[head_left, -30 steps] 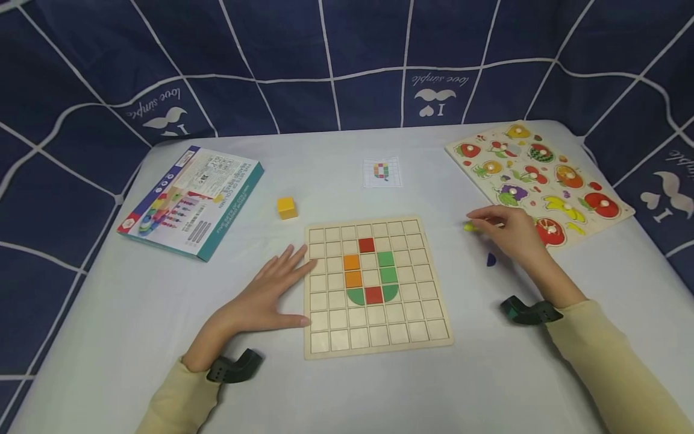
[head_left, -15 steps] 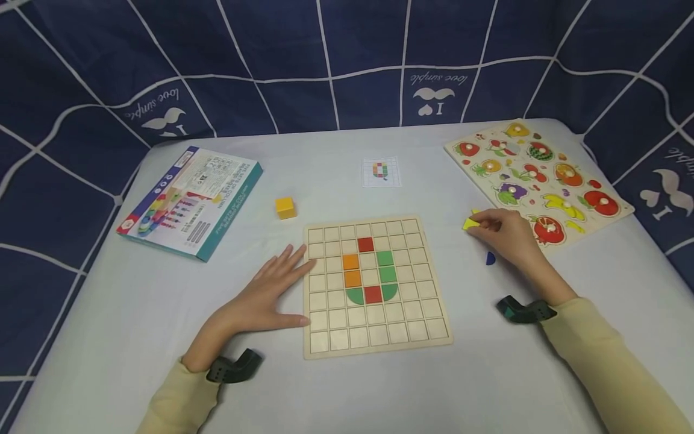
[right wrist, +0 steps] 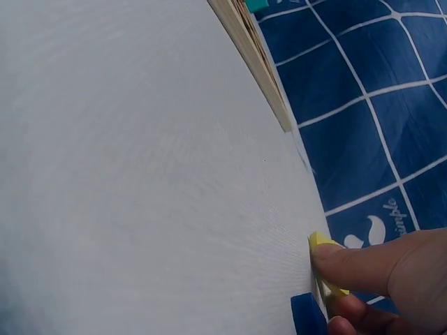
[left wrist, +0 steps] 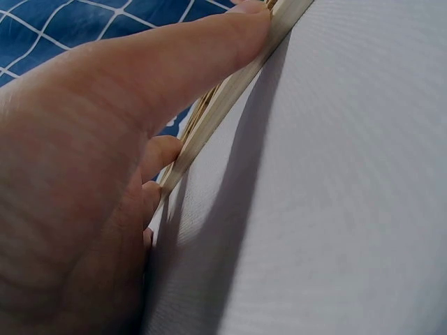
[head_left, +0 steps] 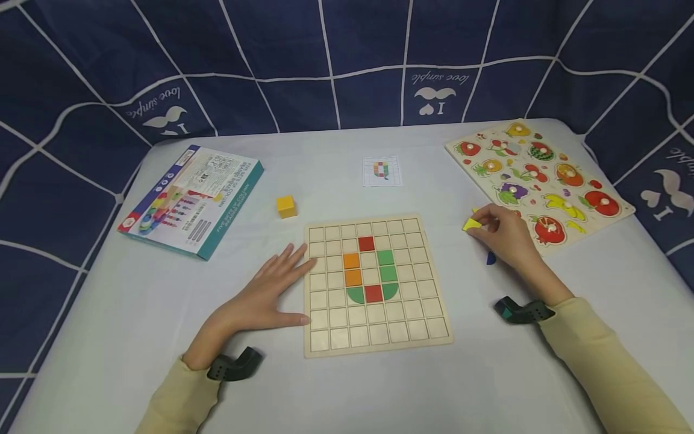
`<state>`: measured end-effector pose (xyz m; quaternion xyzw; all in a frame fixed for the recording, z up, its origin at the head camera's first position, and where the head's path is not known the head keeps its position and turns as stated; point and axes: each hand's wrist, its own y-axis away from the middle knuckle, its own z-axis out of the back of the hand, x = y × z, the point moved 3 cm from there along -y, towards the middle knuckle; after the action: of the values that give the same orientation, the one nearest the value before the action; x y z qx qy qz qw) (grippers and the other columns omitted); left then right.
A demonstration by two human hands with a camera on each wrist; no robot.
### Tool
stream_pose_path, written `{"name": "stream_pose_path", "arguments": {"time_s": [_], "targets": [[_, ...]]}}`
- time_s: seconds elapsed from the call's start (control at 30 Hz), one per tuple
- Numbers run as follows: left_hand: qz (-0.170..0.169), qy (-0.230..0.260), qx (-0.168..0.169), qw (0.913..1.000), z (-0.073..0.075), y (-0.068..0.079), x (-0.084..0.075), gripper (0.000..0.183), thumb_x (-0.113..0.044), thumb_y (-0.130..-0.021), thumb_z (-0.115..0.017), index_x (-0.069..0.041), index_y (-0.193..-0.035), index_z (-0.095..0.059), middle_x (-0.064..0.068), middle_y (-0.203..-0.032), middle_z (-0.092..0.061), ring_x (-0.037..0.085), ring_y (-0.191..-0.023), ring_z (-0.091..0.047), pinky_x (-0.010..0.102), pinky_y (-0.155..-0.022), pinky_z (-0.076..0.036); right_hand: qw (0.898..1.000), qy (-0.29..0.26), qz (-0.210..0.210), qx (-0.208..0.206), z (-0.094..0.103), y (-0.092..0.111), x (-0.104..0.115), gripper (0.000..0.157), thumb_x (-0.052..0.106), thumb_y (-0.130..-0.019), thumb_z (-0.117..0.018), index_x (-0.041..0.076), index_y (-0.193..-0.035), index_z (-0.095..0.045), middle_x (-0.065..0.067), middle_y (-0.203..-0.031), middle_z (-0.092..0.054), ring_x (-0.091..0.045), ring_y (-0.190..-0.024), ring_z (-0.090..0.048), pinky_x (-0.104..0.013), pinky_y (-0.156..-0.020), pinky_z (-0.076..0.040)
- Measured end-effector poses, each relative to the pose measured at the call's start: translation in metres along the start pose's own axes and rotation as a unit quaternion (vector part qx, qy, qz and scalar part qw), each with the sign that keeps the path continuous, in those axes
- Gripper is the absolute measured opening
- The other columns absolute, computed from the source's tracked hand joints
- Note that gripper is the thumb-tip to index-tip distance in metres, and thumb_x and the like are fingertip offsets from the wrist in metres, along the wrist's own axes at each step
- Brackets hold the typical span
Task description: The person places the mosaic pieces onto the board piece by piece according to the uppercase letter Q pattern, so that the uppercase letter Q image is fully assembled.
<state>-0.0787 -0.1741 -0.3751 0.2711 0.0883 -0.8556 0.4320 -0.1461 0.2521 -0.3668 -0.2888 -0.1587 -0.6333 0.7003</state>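
My left hand (head_left: 265,295) lies with its fingers spread at the left edge of a wooden grid board (head_left: 325,337), thumb and fingertips touching that edge. Red, orange and green tiles sit in the board's middle squares, two of the green ones rounded. To the right of the board, my right hand (head_left: 504,235) pinches a small yellow tile (head_left: 471,225) between thumb and fingers, just over the table. A bit of yellow also shows behind the fingertips. Below the hand lies a dark blue tile (head_left: 490,258), partly hidden in the head view; in the right wrist view this blue tile (right wrist: 307,314) is near the fingers.
A small card (head_left: 382,172) with a coloured grid pattern lies beyond the board. A yellow cube (head_left: 286,207) stands left of it, near a flat box (head_left: 190,199). The fruit puzzle board (head_left: 488,193) is at the far right, close to my right hand.
My right hand has shifted slightly towards me and left, and the yellow tile in its fingers has tilted up into fuller view. The left hand stays put.
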Motion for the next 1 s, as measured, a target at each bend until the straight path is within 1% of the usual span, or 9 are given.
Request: {"name": "stream_pose_path", "arguments": {"time_s": [0.13, 0.3, 0.37, 0.57, 0.67, 0.87, 1.0], "targets": [[-0.001, 0.000, -0.001, 1.0000, 0.000, 0.000, 0.001, 0.100, -0.054, -0.070, -0.074, -0.014, -0.149, -0.027, 0.007, -0.155, -0.007, 0.025, -0.140, 0.004, 0.046, -0.110, 0.001, 1.000, -0.010, 0.000, 0.007, -0.001, 0.000, 0.000, 0.019, -0.001, -0.079, -0.073, -0.001, -0.094, -0.061, -0.015, -0.083, -0.062, -0.023, -0.068, -0.048, -0.026, -0.055, -0.036], [-0.002, 0.001, -0.001, 1.0000, 0.000, 0.000, 0.002, 0.100, -0.055, -0.071, -0.073, -0.014, -0.149, -0.027, 0.007, -0.155, -0.007, 0.025, -0.140, 0.004, 0.047, -0.110, 0.001, 0.998, -0.049, 0.016, 0.020, -0.001, 0.001, 0.003, 0.012, -0.001, -0.083, -0.069, -0.001, -0.093, -0.063, -0.013, -0.083, -0.061, -0.022, -0.071, -0.052, -0.015, -0.059, -0.040], [-0.002, 0.001, 0.000, 1.0000, 0.000, 0.000, 0.002, 0.100, -0.055, -0.071, -0.073, -0.014, -0.149, -0.027, 0.007, -0.155, -0.007, 0.025, -0.140, 0.005, 0.047, -0.110, 0.002, 0.997, -0.066, 0.026, 0.026, -0.001, 0.001, 0.008, 0.009, 0.000, -0.084, -0.068, -0.001, -0.093, -0.065, -0.013, -0.085, -0.062, -0.021, -0.073, -0.052, -0.013, -0.060, -0.040], [-0.001, 0.004, 0.000, 1.0000, 0.000, 0.000, 0.002, 0.100, -0.056, -0.071, -0.073, -0.014, -0.149, -0.027, 0.007, -0.155, -0.007, 0.025, -0.140, 0.005, 0.047, -0.110, 0.002, 0.992, -0.107, 0.042, 0.048, -0.002, -0.010, 0.032, 0.009, 0.000, -0.088, -0.064, -0.001, -0.096, -0.067, -0.013, -0.096, -0.065, -0.021, -0.089, -0.057, -0.013, -0.072, -0.043], [-0.001, 0.003, 0.000, 1.0000, 0.000, 0.000, 0.003, 0.100, -0.056, -0.071, -0.073, -0.014, -0.149, -0.026, 0.007, -0.156, -0.007, 0.024, -0.140, 0.005, 0.047, -0.110, 0.002, 0.988, -0.136, 0.044, 0.061, -0.006, -0.018, 0.046, 0.011, 0.001, -0.088, -0.063, -0.002, -0.099, -0.066, -0.013, -0.099, -0.064, -0.020, -0.092, -0.058, -0.014, -0.075, -0.045], [-0.003, -0.002, -0.001, 1.0000, -0.002, -0.001, 0.003, 0.100, -0.055, -0.071, -0.073, -0.014, -0.149, -0.027, 0.006, -0.156, -0.007, 0.024, -0.140, 0.006, 0.045, -0.110, 0.002, 0.972, -0.200, 0.064, 0.102, -0.025, -0.032, 0.074, 0.017, -0.002, -0.087, -0.063, -0.005, -0.104, -0.064, -0.014, -0.095, -0.063, -0.018, -0.081, -0.057, -0.018, -0.069, -0.047], [-0.002, -0.002, -0.001, 1.0000, -0.001, -0.001, 0.002, 0.100, -0.055, -0.070, -0.073, -0.014, -0.149, -0.027, 0.006, -0.156, -0.007, 0.024, -0.140, 0.006, 0.045, -0.110, 0.001, 0.964, -0.213, 0.077, 0.136, -0.041, -0.038, 0.090, 0.019, -0.002, -0.086, -0.065, -0.006, -0.104, -0.063, -0.012, -0.089, -0.063, -0.020, -0.076, -0.059, -0.019, -0.064, -0.048]]}}
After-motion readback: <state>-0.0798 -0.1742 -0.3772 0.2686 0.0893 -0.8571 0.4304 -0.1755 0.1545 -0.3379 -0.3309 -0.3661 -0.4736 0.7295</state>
